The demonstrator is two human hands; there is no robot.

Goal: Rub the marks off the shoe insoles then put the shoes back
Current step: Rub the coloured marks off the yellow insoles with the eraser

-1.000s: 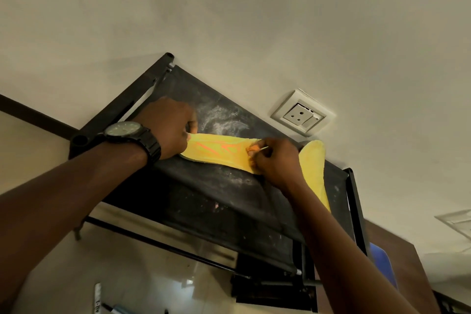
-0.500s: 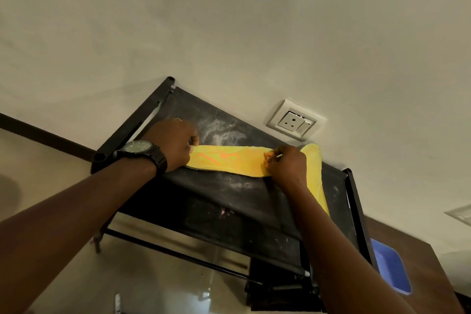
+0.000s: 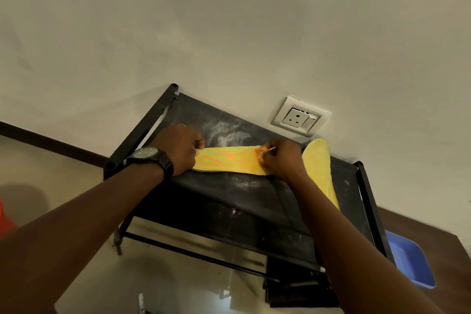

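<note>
The left hand [image 3: 179, 148], with a black wristwatch [image 3: 147, 158] on its wrist, rests on the top of the black fabric-covered metal rack [image 3: 229, 201]. Its fingers are curled over and hold down one end of a long yellow foam insole [image 3: 229, 162]. The insole lies flat across the rack top and has orange streaks along its middle. At the insole's other end the right hand [image 3: 280, 160] pinches a small orange-tipped thing [image 3: 265, 151] against the surface; I cannot tell what it is. A second yellow insole [image 3: 319, 168], without visible marks, lies at the rack's far right corner, partly behind the right forearm. A white wall socket [image 3: 297, 118] sits just above the rack. Both hands keep the grips they had half a second ago, and more of the blue plastic tray [image 3: 410, 262] to the right of the rack now shows.
</note>
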